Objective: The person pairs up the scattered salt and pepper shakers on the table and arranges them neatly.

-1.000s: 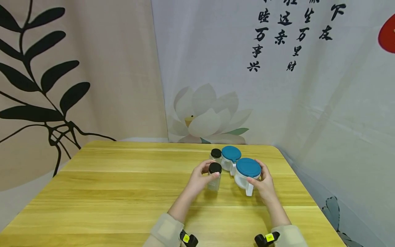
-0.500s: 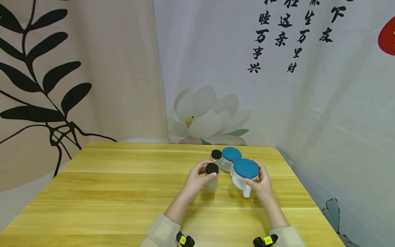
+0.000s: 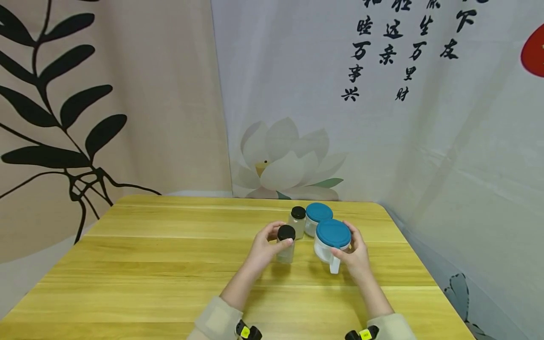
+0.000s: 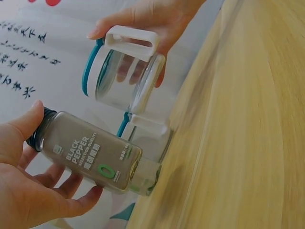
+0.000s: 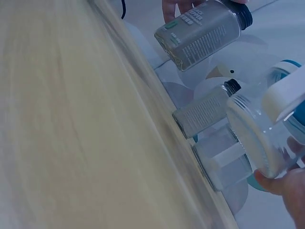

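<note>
My left hand [image 3: 262,248] holds a black pepper bottle [image 4: 90,152] near its black cap, thumb on one side and fingers on the other. The label faces the left wrist camera, and the bottle hangs tilted above the table. In my right hand [image 3: 358,259] is a clear seasoning jar [image 5: 259,138] with a blue lid [image 3: 333,233] and a white handle. White contents show near its base, which is also off the table. Behind these two stand a second black-capped bottle [image 3: 298,224] and a second blue-lidded jar [image 3: 319,212], side by side.
The wooden table [image 3: 148,264] reaches a back edge just beyond the standing bottle and jar. A printed cloth backdrop [image 3: 289,94] hangs behind it, with a flower and dark characters. Cameras are strapped at both wrists [image 3: 248,330].
Both hands have shifted a little left, carrying the bottle and the jar with them. The held bottle now covers less of the standing one. The bottle and jar at the back stay in place.
</note>
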The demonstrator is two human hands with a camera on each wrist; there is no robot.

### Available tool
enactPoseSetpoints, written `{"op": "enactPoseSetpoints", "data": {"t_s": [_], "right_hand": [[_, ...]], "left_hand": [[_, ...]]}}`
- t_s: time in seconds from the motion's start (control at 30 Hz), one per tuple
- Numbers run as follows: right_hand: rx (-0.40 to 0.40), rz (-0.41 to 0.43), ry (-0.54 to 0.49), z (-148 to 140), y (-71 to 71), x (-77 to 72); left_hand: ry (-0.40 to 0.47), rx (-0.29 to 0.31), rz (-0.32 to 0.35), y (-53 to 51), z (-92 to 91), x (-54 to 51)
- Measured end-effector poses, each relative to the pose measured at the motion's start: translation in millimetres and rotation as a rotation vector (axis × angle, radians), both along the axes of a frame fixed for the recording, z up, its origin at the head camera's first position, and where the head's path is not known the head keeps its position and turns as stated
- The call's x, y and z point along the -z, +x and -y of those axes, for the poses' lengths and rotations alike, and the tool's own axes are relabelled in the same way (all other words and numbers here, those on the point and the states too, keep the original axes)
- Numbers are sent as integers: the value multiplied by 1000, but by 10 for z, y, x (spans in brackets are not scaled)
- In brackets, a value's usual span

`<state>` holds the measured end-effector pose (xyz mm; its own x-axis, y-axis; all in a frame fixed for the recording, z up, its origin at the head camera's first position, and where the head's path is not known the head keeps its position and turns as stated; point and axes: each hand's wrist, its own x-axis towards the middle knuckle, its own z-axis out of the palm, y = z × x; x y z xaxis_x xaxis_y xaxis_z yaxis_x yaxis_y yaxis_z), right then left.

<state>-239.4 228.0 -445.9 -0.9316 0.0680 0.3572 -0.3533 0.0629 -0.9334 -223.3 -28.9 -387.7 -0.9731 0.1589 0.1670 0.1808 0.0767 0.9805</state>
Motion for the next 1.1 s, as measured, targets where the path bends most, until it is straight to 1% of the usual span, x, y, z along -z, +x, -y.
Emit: {"op": "enactPoseSetpoints", "data": {"t_s": [0.07, 0.37, 0.43, 0.6, 0.7, 0.77, 0.83, 0.87, 1.03, 1.1], "right_hand": [[0, -3, -5, 17, 3, 10], [-2, -8, 20, 110, 19, 14], [-1, -16, 20, 131, 23, 13], [-9, -30, -3, 192, 33, 12], [-12, -37, -14, 226, 34, 23], [-14, -45, -14, 247, 33, 30], [-18, -53, -18, 266, 29, 41], [-22, -58, -22, 275, 27, 47], [-37, -75, -28, 323, 27, 70], [-40, -76, -31, 342, 31, 77]], "left_hand": [[-4, -1, 4, 19, 13, -13], [-8, 4, 0, 23, 96, 22], [-3, -2, 5, -30, 114, 93], [5, -35, 22, -199, 160, 337], [7, -46, 17, -199, 189, 367], [5, -50, 15, -187, 210, 365], [12, -47, 19, -164, 230, 337], [12, -46, 23, -148, 241, 316], [5, -41, 25, -19, 288, 146], [5, -45, 26, -8, 306, 141]]}}
